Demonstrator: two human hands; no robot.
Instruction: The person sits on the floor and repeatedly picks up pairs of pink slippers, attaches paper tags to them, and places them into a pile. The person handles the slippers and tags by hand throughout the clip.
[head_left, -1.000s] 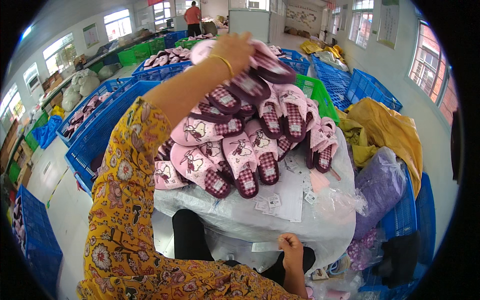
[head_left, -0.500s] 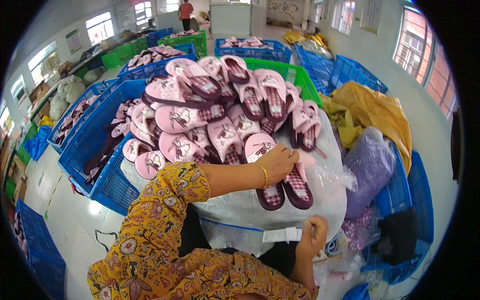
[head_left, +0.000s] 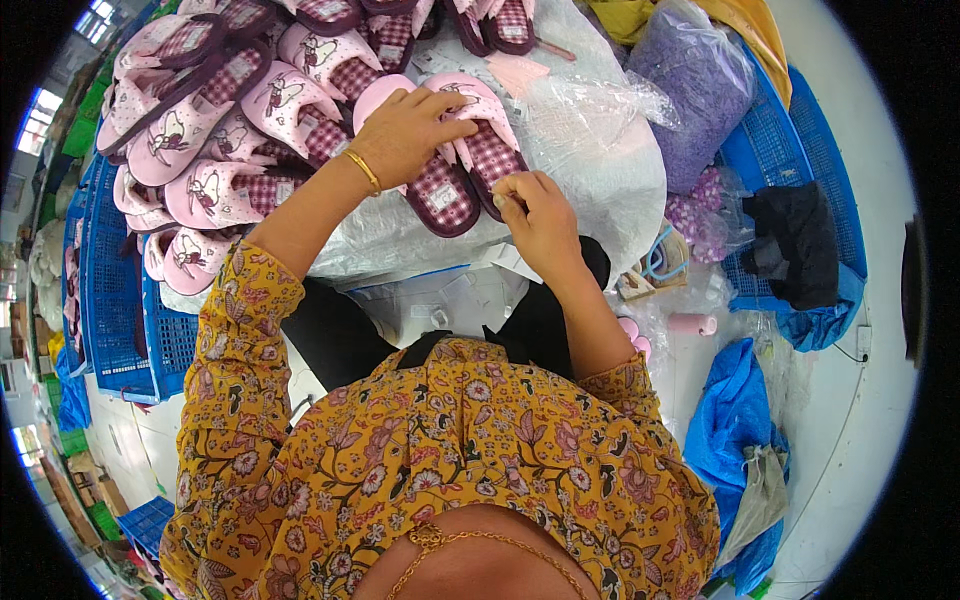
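Two pink slippers with dark checked insoles lie side by side before me, toes pointing away: a left slipper (head_left: 443, 197) and a right slipper (head_left: 493, 155). Across their uppers lies my left hand (head_left: 408, 138), its bent fingers gripping the pair and hiding part of the left one. My right hand (head_left: 540, 222) is closed in a pinch at the heel of the right slipper; whatever sits between its fingertips is too small to make out. Beyond and to the left is a heap of similar slippers (head_left: 205, 195). White paper pieces (head_left: 510, 262) are below my right hand.
The slippers rest on a plastic-covered surface (head_left: 590, 150). Blue crates (head_left: 110, 290) stand at the left. To the right are a purple bag (head_left: 695, 90), another blue crate (head_left: 765, 135) with a black cloth (head_left: 795, 245), and blue sheeting (head_left: 730, 400) on the floor.
My view has tilted down toward my body. My right hand has come up from beside my lap to the right slipper's heel. My left hand stays on the pair.
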